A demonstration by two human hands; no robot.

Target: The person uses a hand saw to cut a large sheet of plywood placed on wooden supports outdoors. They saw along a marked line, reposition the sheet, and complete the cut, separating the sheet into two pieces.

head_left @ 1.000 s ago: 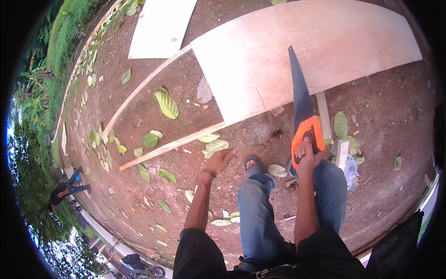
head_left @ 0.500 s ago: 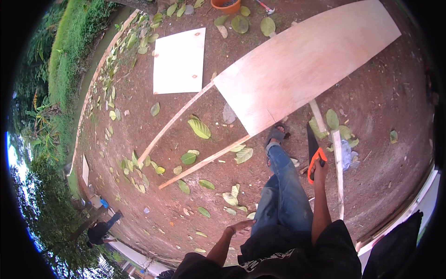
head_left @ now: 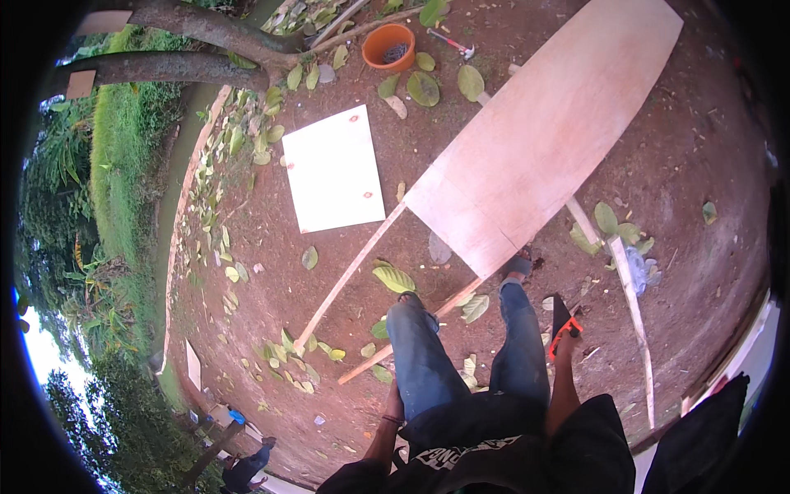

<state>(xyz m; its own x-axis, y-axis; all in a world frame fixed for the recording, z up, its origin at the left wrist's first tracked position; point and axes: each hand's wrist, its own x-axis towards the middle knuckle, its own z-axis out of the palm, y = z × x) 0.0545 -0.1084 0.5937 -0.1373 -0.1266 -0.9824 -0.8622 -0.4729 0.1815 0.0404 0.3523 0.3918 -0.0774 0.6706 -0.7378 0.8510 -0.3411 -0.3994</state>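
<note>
My right hand (head_left: 564, 344) is closed on the orange handle of a saw (head_left: 560, 310), whose dark blade hangs beside my right leg. My left hand (head_left: 392, 403) is down against my left thigh, its fingers mostly hidden. Ahead of my feet a long plywood sheet (head_left: 543, 136) lies over wooden strips, with a pencil-like line across its near end. One strip (head_left: 354, 267) runs out from its left corner; another (head_left: 445, 309) passes under my legs. A pale board (head_left: 630, 293) lies to the right of the saw.
A white square panel (head_left: 329, 165) lies left of the plywood. An orange bucket (head_left: 377, 44), a hammer (head_left: 448, 41) and a tree trunk (head_left: 189, 70) are farther off. Leaves and a plastic bag (head_left: 637, 272) lie on the dirt. Another person (head_left: 243, 471) is at the lower left.
I have stepped forward, and the plywood and panel sit lower in view, revealing the tree and bucket. The saw has swung down from over the plywood to beside my right leg.
</note>
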